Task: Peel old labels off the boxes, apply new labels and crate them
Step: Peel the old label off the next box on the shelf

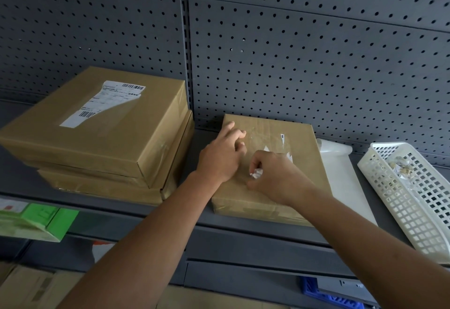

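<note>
My left hand (222,155) rests on the box (267,127), fingers loosely bent, gripping nothing. My right hand (275,179), just beside it on the same box, pinches a crumpled label scrap (255,173). White remnants (282,138) cling beyond its knuckles.

A stack of two boxes (97,138) sits at the left of the shelf (243,226), with a label (102,102) on top. To its right lies a single box (302,162) under the left hand (219,160) and the right hand (275,177), the latter pinching a paper scrap (256,173). Further right lie a sheet (341,182), then a basket (389,187). A pegboard (292,65) stands behind.
</note>
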Demonstrator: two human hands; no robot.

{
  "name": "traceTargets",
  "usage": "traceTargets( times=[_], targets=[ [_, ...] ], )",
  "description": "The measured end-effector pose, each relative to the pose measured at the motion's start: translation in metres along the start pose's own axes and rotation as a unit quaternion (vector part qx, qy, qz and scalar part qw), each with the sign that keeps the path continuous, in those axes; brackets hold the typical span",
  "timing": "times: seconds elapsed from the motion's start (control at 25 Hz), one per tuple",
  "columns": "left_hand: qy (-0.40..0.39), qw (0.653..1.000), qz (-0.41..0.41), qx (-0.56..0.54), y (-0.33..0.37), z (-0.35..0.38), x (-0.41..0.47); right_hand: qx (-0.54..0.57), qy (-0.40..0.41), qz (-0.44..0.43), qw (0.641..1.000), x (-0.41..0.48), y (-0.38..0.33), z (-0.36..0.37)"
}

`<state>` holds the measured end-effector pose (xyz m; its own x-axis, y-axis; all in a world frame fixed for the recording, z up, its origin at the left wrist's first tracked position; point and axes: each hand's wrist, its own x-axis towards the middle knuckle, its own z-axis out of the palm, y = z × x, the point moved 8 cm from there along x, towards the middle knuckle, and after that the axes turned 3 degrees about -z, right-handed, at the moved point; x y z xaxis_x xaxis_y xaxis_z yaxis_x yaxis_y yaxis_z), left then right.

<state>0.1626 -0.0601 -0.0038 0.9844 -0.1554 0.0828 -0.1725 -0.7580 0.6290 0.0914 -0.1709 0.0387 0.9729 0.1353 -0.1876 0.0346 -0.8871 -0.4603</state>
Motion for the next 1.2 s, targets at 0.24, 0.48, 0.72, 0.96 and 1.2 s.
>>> traceTargets(
  times=[0.24, 0.48, 0.72, 0.96, 1.2],
  targets=[
    [0.004, 1.000, -0.008, -0.003, -0.002, 0.001, 0.001, -0.175, 0.033, -0.045, 0.983, 0.000, -0.028, 0.004],
    [0.000, 1.000, -0.009, 0.001, -0.002, 0.002, 0.001, -0.098, 0.010, -0.005, 0.995, 0.004, -0.020, 0.007],
    [-0.008, 1.000, -0.001, 0.012, 0.001, 0.001, -0.001, 0.026, -0.016, 0.050, 0.998, 0.007, 0.013, -0.014],
    [0.001, 1.000, -0.001, 0.002, -0.001, -0.001, -0.002, 0.065, -0.007, 0.017, 0.998, -0.002, 0.023, -0.009],
    [0.006, 1.000, -0.005, 0.001, -0.001, -0.002, -0.001, -0.113, 0.030, -0.013, 0.993, 0.005, 0.012, 0.005]
  ],
)
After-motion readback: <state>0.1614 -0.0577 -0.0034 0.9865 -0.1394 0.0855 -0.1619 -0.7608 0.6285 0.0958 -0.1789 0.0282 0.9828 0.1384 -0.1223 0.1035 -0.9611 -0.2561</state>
